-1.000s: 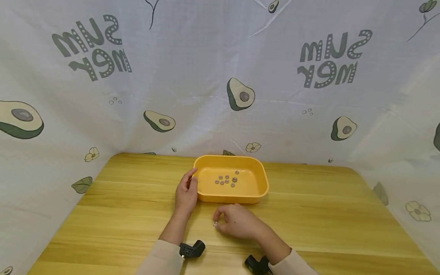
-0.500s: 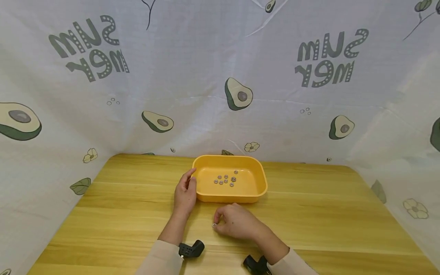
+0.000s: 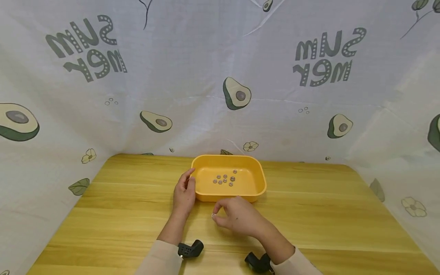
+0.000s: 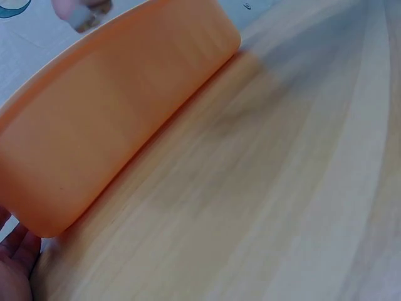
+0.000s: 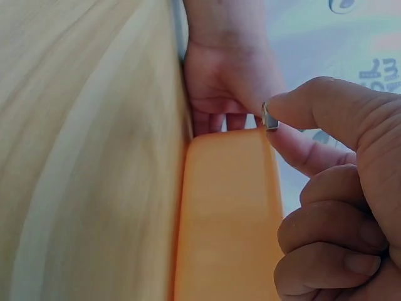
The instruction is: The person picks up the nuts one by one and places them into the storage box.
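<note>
My left hand (image 3: 183,194) rests against the left end of a yellow plastic bin (image 3: 227,198), its fingers touching the outer wall near the rim. Between thumb and index finger, my right hand (image 3: 240,215) pinches a small shiny metal nut (image 5: 270,116), just in front of the bin's near wall. The other right fingers are curled toward the palm in the right wrist view. On the bin's floor lie several similar nuts (image 3: 225,180), loosely spread near the middle. In the left wrist view the bin's outer wall (image 4: 113,113) hides its contents.
The bin stands toward the back of a wood-grain table (image 3: 326,214). Behind it and along the sides hangs a white cloth (image 3: 199,76) printed with avocados and lettering. Black wrist cameras (image 3: 190,250) sit near both sleeves.
My right hand has lifted a little from the table and shifted toward the bin with the nut pinched in its fingers. My left hand keeps its place at the bin.
</note>
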A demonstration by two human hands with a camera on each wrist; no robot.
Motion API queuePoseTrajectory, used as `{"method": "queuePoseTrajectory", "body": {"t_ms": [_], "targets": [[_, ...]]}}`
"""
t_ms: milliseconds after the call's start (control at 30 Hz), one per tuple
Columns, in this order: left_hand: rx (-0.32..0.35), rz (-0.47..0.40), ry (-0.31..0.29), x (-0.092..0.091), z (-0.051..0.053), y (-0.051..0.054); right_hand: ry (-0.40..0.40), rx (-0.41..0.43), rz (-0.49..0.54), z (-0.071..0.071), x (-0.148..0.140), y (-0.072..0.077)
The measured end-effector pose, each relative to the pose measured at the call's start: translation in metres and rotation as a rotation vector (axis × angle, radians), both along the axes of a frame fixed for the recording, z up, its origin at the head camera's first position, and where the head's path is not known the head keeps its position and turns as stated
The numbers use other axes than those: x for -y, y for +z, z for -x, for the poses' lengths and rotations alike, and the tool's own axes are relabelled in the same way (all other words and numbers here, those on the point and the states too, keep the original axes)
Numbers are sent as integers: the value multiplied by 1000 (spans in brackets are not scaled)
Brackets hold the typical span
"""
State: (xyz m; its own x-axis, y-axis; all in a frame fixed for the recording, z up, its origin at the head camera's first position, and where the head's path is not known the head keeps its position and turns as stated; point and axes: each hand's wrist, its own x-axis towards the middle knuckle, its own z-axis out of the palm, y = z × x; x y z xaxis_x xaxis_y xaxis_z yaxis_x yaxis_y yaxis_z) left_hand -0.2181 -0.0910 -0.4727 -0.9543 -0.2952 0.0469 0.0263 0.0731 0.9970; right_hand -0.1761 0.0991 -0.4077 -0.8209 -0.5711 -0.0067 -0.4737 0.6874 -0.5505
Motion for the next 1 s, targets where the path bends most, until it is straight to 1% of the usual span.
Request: {"method": "queuePoseTrajectory", "body": {"t_ms": [133, 333, 500, 733, 1000], "targets": [[1, 5, 4, 0, -1, 1, -3, -19, 10, -1, 0, 3], [1, 9, 8, 0, -2, 1, 8, -55, 22, -2, 0, 3], [0, 17, 4, -1, -3, 1, 13, -55, 37, -4, -1, 3], [6, 31, 14, -1, -3, 3, 16, -62, 27, -4, 0, 4], [13, 20, 14, -1, -2, 3, -53, -27, 58, -4, -5, 12]]}}
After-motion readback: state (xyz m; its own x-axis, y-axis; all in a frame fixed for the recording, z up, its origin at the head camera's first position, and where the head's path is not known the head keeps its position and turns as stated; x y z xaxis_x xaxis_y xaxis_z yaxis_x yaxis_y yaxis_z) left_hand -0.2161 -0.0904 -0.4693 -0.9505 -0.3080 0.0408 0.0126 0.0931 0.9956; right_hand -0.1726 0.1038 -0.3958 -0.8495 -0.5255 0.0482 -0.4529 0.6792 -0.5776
